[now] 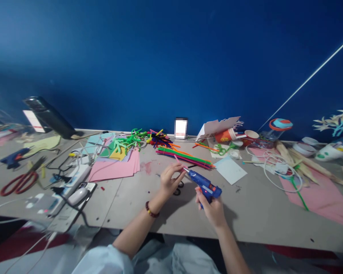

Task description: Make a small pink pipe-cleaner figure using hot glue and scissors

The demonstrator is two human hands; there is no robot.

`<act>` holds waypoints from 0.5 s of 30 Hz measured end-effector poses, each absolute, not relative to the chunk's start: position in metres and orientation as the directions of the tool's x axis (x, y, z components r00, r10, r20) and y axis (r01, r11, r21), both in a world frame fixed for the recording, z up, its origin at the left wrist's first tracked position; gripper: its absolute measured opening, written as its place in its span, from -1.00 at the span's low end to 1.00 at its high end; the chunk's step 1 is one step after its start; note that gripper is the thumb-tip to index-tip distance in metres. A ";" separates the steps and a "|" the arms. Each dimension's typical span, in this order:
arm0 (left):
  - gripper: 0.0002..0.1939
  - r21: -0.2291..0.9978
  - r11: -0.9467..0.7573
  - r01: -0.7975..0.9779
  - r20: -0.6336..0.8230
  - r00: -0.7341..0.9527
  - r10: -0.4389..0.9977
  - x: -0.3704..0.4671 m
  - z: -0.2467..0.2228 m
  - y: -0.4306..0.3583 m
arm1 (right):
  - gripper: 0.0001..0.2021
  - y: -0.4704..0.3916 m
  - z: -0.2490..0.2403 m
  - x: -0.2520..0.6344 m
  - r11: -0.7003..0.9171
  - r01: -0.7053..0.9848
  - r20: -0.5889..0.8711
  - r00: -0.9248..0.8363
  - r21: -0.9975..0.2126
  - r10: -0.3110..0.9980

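Observation:
My right hand [210, 205] is wrapped round the handle of a blue hot glue gun [203, 183], its nozzle aimed up and left. At the nozzle's tip, the fingers of my left hand [170, 178] are pinched together. A short, thin pink pipe cleaner [176, 157] pokes out above them; its lower part is hidden by the fingers. Black-handled scissors [177, 190] lie on the table below my left hand, partly covered by it. Just beyond both hands rests a bundle of coloured pipe cleaners [185, 158] in green, pink and purple.
Pink paper sheets [112, 170] and twisted green pipe cleaners [131, 140] lie back left. A power strip [71, 190] with cables, red-handled scissors [20, 182] and a second glue gun [14, 158] are far left. A phone [181, 128] stands at the wall. Right are pale-blue paper [231, 169] and paper cups [225, 136].

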State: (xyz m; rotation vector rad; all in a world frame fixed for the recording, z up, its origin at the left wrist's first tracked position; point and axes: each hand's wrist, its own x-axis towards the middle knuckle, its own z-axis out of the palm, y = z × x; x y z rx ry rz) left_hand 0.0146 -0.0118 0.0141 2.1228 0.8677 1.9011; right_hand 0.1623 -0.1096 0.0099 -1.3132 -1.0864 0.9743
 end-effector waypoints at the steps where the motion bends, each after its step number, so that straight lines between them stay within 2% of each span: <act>1: -0.81 0.488 -0.816 0.308 0.855 0.020 0.519 0.015 0.013 -0.012 | -0.63 -0.109 0.009 0.163 0.042 0.053 0.053 0.234 -0.998 0.971; 15: -0.84 0.484 -0.812 0.326 0.863 -0.026 0.504 0.015 0.018 -0.015 | -0.63 -0.111 0.015 0.162 -0.026 -0.035 -0.033 0.217 -0.999 0.976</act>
